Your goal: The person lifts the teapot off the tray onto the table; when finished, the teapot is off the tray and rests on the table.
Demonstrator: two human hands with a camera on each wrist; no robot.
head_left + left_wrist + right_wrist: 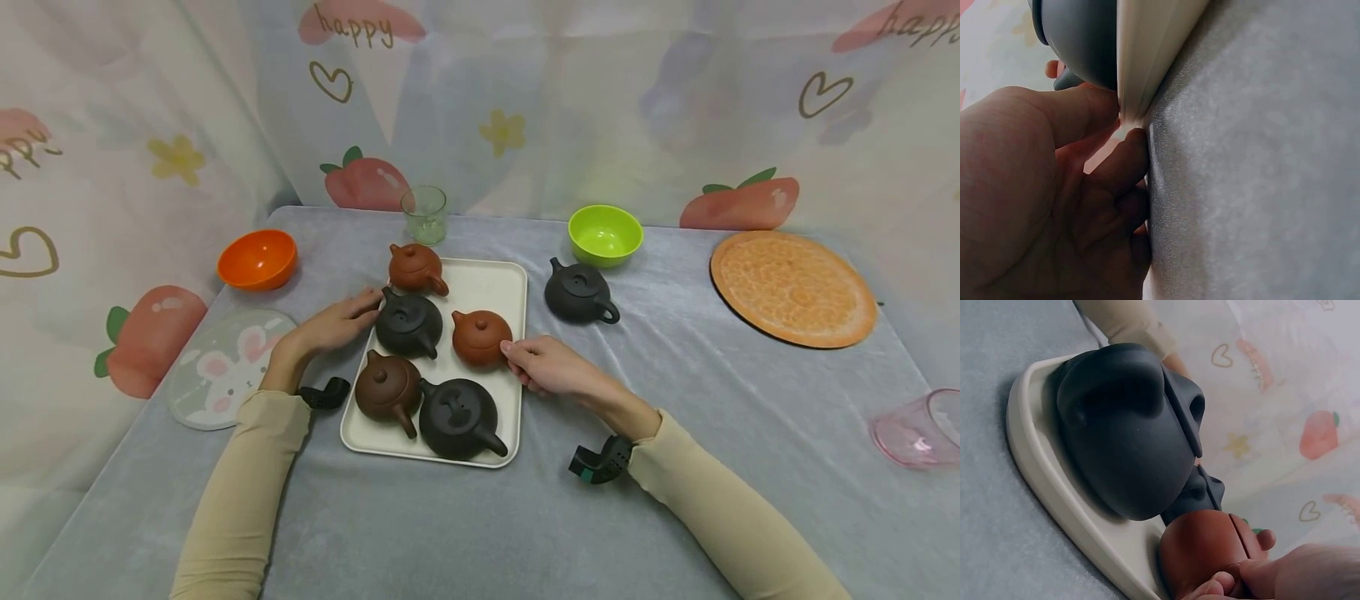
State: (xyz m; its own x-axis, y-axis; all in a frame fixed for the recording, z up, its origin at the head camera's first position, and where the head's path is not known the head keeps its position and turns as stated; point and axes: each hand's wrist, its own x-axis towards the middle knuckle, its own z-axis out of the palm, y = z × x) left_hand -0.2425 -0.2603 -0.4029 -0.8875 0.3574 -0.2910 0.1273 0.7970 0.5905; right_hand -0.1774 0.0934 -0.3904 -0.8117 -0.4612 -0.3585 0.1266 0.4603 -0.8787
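right hand [551, 367] sits at the tray's right edge with its fingertips curled against the reddish teapot [481, 337], which lies at about ten o'clock from the palm and is touching it; the right wrist view shows fingers [1259, 540] wrapping the pot's round side, so the hand looks clamped on it, though how firm the grip is cannot quite be told from here. this hand is plainly the nearer one to that pot. left hand [337, 323] is across the tray at roughly nine o'clock from the pot, thumb and curled fingers pinching the cream tray [510, 283] at its left rim, just beside the black teapot [408, 325]. the reddish teapot is squat, rounded, matte clay, lid on with a small knob, standing upright in the tray's middle right; its spout seems to point toward ten o'clock, so its long axis runs from there toward the hand. four other pots share the tray, and one more black teapot [580, 292] stands off it on the grey counter [675, 467], at about one o'clock.
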